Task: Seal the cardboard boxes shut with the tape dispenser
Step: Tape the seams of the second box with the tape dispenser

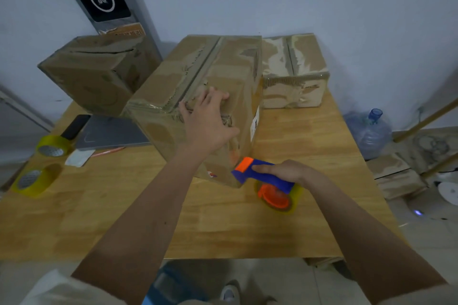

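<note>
Two yellowish rolls of clear tape (50, 146) (33, 180) are lying near the left edge of the light wooden table (223, 230). Behind them a black phone (75, 126) is resting beside a flat grey laptop (111, 132). A blue-capped water jug (369, 131) is sitting on the floor at right.

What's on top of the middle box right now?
The left hand lies flat on the middle box at its near top edge, beside the flap seam. Whatever is beneath the palm is covered.
</note>
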